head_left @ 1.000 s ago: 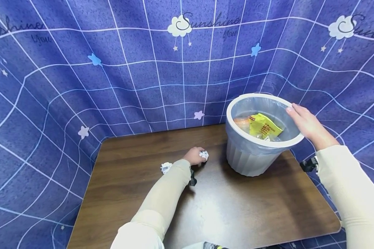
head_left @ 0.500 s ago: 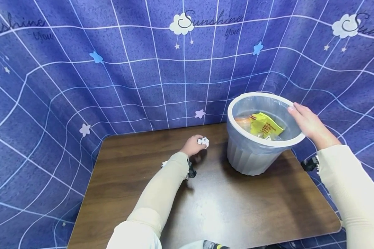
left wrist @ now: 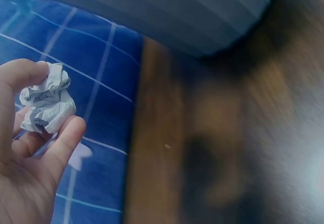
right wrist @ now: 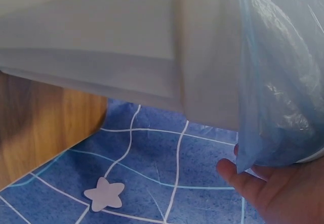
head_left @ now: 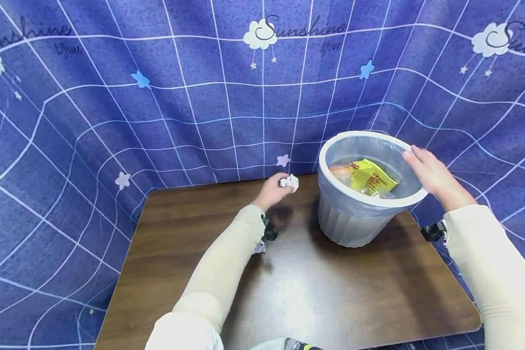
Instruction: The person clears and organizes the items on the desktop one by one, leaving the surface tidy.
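Pinched between the thumb and fingers of my left hand (head_left: 272, 191) is a crumpled paper ball (left wrist: 48, 102). The hand holds it above the far part of the table, left of the trash can (head_left: 350, 221). My right hand (head_left: 435, 175) grips the can's white rim at the right; in the right wrist view its fingers (right wrist: 243, 181) lie by the hanging edge of the bag lining the can. Inside the can are a yellow wrapper (head_left: 369, 177) and an orange-tinted clear item (head_left: 341, 172). Another crumpled paper (head_left: 259, 248) lies on the table, partly hidden by my left forearm.
The brown wooden table (head_left: 179, 243) carries the can on its right half. A blue curtain (head_left: 201, 121) with white lines, stars and clouds hangs close behind and at both sides. Something patterned (head_left: 299, 345) shows at the table's near edge.
My left hand has lifted the paper ball off the table and moved it farther back and slightly right. The right hand and trash can have stayed put.
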Demonstrator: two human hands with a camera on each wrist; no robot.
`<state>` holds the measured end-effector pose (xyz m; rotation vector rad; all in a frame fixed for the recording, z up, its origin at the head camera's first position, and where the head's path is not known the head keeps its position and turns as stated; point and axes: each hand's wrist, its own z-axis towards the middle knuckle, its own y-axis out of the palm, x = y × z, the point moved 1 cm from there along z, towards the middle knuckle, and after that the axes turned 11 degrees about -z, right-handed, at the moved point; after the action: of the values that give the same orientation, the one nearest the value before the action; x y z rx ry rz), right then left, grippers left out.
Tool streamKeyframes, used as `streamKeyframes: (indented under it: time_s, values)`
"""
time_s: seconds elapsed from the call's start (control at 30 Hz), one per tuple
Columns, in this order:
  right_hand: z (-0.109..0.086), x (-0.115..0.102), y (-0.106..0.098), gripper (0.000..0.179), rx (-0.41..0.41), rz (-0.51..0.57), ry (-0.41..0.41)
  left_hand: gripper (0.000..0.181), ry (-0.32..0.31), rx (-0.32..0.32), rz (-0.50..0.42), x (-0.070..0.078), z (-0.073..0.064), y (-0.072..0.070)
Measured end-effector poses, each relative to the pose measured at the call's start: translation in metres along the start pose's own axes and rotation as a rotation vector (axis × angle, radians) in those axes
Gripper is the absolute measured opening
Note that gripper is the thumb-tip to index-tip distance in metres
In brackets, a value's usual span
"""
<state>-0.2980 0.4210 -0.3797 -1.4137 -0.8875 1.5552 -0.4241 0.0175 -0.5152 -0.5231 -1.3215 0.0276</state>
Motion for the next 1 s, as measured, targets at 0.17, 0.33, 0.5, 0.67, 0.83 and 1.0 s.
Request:
streamKeyframes:
  time_s: [0.17, 0.33, 0.5, 0.67, 0.83, 1.0]
  values:
    - [-0.001, -0.001, 0.0, 0.075, -0.006, -0.008, 0.008, 0.052, 0.026, 0.013, -0.038, 0.027, 0.004, -0.006]
    - [-0.002, -0.001, -0.001, 0.075, -0.007, -0.013, 0.008, 0.053, 0.052, 0.021, -0.08, 0.05, 0.006, -0.012]
    - [-0.001, -0.002, -0.001, 0.075, -0.007, -0.015, 0.007, 0.05, 0.049, 0.024, -0.149, 0.07, 0.006, -0.018]
    - [-0.002, -0.001, 0.0, 0.075, 0.0, -0.015, 0.008, 0.051, 0.065, 0.017, -0.169, 0.086, 0.01, -0.02]
    - [-0.002, -0.001, 0.001, 0.075, -0.004, -0.013, 0.007, 0.053, 0.085, 0.006, -0.182, 0.104, 0.013, -0.025]
    - [-0.002, -0.002, 0.001, 0.075, 0.003, -0.018, -0.004, 0.054, 0.099, 0.005, -0.207, 0.12, 0.014, -0.027]
